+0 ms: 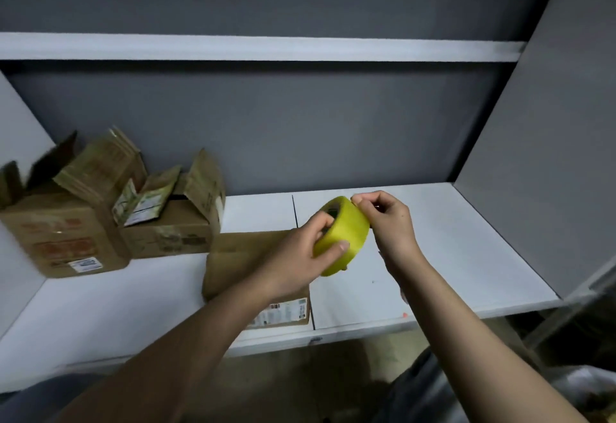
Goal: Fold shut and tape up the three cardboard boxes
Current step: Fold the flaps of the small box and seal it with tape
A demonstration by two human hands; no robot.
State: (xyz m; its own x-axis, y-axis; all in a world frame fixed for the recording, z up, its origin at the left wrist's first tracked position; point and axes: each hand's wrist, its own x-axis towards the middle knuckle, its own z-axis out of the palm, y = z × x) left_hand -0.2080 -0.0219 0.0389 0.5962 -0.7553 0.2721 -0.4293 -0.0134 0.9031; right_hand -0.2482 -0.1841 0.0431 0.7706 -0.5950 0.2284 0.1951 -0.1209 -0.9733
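Note:
A yellow roll of tape is held in the air above the white shelf. My left hand grips the roll, fingers through its core and thumb on the outer face. My right hand pinches at the roll's upper edge with thumb and forefinger. Under my left forearm a cardboard box lies with its flaps folded flat. Two more boxes stand at the back left with flaps up: a large one and a smaller one beside it.
The shelf has grey back and side walls and another white shelf board above. A dark seam splits the shelf surface. Below the front edge lies a dim floor, with a pale bag at the lower right.

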